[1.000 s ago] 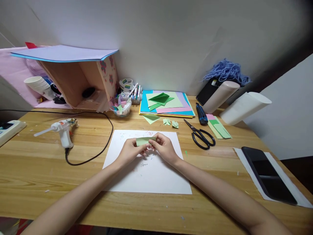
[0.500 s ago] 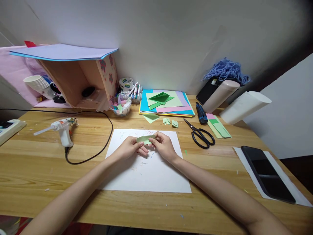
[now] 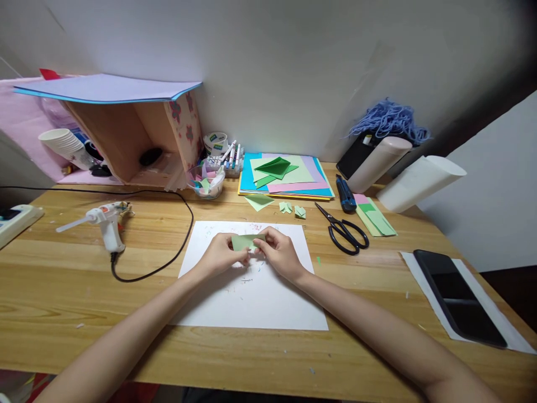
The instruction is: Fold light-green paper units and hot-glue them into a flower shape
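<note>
My left grip and right grip pinch one green slip over one white sheet. Beyond it on the desk lie two folded papers; to their right, one pair of scissors; far left, one glue gun.

The paper slip is over the sheet, left of scissors.

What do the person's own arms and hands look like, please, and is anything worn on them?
The left hand and right hand are ungloved, with no ring visible. The left forearm and right forearm are slender and taper towards the hands; no sleeve, watch or bracelet shows on them. Finer details are too small to judge.
</note>
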`<state>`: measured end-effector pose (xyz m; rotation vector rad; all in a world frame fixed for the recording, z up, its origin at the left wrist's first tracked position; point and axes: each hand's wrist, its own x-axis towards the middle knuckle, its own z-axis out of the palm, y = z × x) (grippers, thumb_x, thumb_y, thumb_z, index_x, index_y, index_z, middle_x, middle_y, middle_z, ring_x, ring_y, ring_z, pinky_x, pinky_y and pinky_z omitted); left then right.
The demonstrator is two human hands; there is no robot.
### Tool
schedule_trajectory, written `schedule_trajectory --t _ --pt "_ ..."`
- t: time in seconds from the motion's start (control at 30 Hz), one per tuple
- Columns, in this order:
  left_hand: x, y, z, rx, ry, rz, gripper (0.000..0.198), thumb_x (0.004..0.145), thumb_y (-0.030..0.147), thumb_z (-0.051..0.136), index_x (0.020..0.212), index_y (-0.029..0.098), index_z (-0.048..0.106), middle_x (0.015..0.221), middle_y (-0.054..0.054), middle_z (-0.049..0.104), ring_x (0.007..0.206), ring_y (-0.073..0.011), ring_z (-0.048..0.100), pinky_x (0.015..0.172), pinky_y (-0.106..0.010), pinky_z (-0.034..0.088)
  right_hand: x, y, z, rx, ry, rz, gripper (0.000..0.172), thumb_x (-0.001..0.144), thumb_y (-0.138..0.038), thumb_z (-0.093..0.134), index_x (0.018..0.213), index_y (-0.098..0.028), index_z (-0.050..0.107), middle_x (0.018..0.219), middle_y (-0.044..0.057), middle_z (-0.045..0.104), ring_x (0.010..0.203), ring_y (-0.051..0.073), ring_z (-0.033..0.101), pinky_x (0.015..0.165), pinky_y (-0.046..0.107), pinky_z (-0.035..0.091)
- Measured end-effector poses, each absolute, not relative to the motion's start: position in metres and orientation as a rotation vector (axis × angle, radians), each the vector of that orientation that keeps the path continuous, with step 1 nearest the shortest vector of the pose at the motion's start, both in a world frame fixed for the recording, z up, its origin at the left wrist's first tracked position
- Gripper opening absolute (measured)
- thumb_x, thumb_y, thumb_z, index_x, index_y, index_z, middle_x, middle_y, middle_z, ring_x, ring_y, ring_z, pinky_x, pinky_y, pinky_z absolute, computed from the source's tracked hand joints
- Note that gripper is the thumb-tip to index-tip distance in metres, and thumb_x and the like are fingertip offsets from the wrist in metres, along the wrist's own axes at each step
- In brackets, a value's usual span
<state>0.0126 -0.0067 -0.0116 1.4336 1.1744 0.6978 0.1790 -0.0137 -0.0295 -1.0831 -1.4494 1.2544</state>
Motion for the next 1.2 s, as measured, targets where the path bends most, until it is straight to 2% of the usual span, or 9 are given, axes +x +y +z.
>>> schedule_trajectory --t 0.23,0.37,0.63,0.7,0.8,0.9,1.1,1.2 --pt "-0.003 0.009 -0.008 1.294 1.225 0.728 0.009 0.063 0.019 0.061 0.063 0.013 0.055 0.055 -0.004 0.065 0.055 -0.0179 0.065 0.056 -0.028 0.053 0.181 -0.009 -0.030 -1.133 -1.357 1.254 0.022 0.079 -0.040 0.056 0.075 -0.019 0.050 0.059 -0.001 0.061 0.051 0.011 0.053 0.048 0.022 0.040" --pt "-0.011 0.015 -0.006 1.352 1.258 0.779 0.016 0.066 0.027 0.061 0.064 0.012 0.057 0.059 -0.005 0.065 0.056 -0.0181 0.065 0.057 -0.027 0.052 0.181 -0.008 -0.031 -1.144 -1.337 1.296 0.027 0.077 -0.044 0.056 0.073 -0.019 0.050 0.058 0.000 0.060 0.053 0.013 0.057 0.050 0.023 0.042" --pt "-0.009 0.016 -0.006 1.194 1.288 0.905 0.032 0.069 0.041 0.062 0.075 0.009 0.060 0.067 -0.009 0.067 0.060 -0.0199 0.066 0.062 -0.033 0.053 0.186 -0.001 -0.036 -1.209 -1.274 1.220 0.027 0.074 -0.043 0.060 0.069 -0.018 0.053 0.057 -0.001 0.057 0.049 0.012 0.054 0.048 0.024 0.043" --pt "-0.002 0.010 -0.005 1.150 1.225 0.796 0.039 0.073 0.047 0.056 0.072 0.009 0.060 0.069 -0.012 0.068 0.062 -0.0220 0.066 0.065 -0.035 0.053 0.186 -0.002 -0.035 -1.209 -1.276 1.144 0.025 0.073 -0.042 0.061 0.069 -0.017 0.057 0.064 0.002 0.060 0.054 0.013 0.055 0.048 0.025 0.044" --pt "0.007 0.004 -0.007 1.158 1.101 0.707 0.044 0.075 0.051 0.054 0.085 0.009 0.063 0.088 -0.015 0.069 0.076 -0.0234 0.067 0.077 -0.037 0.050 0.185 -0.005 -0.031 -1.164 -1.347 1.021 0.021 0.073 -0.038 0.062 0.068 -0.018 0.063 0.083 0.007 0.064 0.071 0.018 0.059 0.050 0.026 0.046" --pt "0.010 0.003 -0.012 1.193 1.024 0.755 0.045 0.076 0.051 0.053 0.089 0.010 0.064 0.095 -0.015 0.068 0.088 -0.0245 0.064 0.084 -0.038 0.047 0.184 -0.009 -0.027 -1.098 -1.407 0.980 0.015 0.072 -0.033 0.064 0.066 -0.019 0.064 0.086 0.007 0.064 0.078 0.019 0.059 0.051 0.025 0.046" --pt "0.007 0.002 -0.008 1.273 1.049 0.810 0.043 0.076 0.047 0.054 0.101 0.014 0.063 0.099 -0.010 0.067 0.094 -0.0228 0.060 0.083 -0.033 0.045 0.182 -0.009 -0.031 -1.005 -1.313 1.235 0.024 0.063 -0.032 0.072 0.057 -0.018 0.053 0.076 0.003 0.058 0.065 0.014 0.056 0.049 0.024 0.046" --pt "0.007 0.002 -0.009 1.292 1.065 0.789 0.040 0.076 0.044 0.054 0.100 0.013 0.063 0.092 -0.010 0.066 0.086 -0.0208 0.060 0.071 -0.028 0.047 0.181 -0.006 -0.032 -0.939 -1.282 1.400 0.028 0.059 -0.031 0.075 0.055 -0.018 0.051 0.074 0.002 0.057 0.064 0.013 0.056 0.050 0.025 0.048"
